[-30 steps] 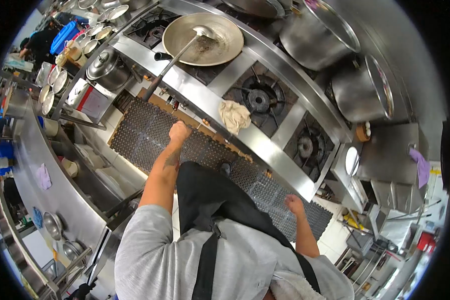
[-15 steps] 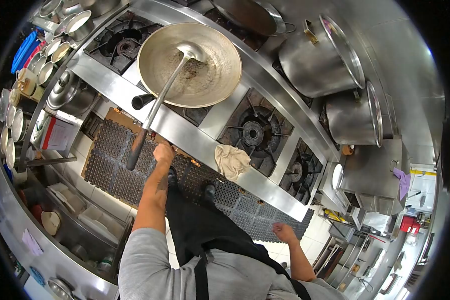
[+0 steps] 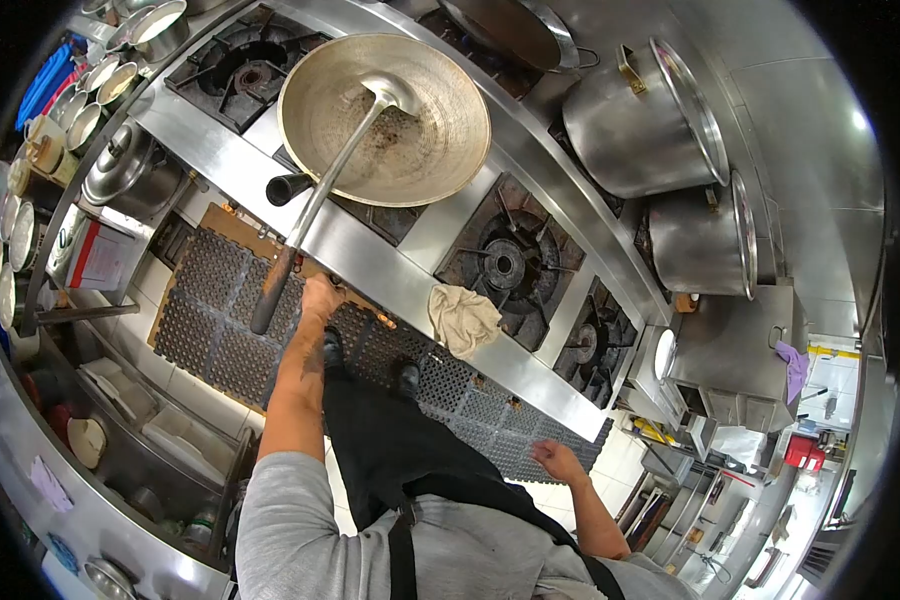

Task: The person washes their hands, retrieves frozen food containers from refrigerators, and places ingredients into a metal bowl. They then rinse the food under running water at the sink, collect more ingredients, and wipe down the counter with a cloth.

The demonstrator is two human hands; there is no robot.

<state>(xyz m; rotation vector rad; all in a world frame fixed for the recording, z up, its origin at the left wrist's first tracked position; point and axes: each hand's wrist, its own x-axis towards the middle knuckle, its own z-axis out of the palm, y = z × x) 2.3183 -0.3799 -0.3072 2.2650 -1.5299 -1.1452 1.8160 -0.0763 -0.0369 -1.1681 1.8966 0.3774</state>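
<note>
A large wok [image 3: 440, 150] sits on a burner of the steel stove. Lying across it, a ladle [image 3: 332, 185] has its bowl inside the wok and its dark handle end sticking out past the stove's front edge. My left hand [image 3: 322, 297] is closed at the stove's front, beside the orange-marked controls [image 3: 378, 317] and just right of the ladle handle's end; what its fingers hold is hidden. Out to the right, over the floor mat's edge, my right hand [image 3: 558, 460] hangs with nothing in it, fingers loosely apart. A beige cloth [image 3: 464, 320] rests on the stove's front ledge.
Two tall steel pots [image 3: 635, 125] stand behind the burners at right. Another open burner [image 3: 505, 262] is beside the wok. Metal containers [image 3: 85, 127] and a lidded pot [image 3: 130, 170] line the left side. A black rubber mat [image 3: 210, 310] covers the floor.
My view has shifted slightly. My left hand has moved closer in against the stove front, while the wok and ladle stay in place. My right hand still hangs at the side.
</note>
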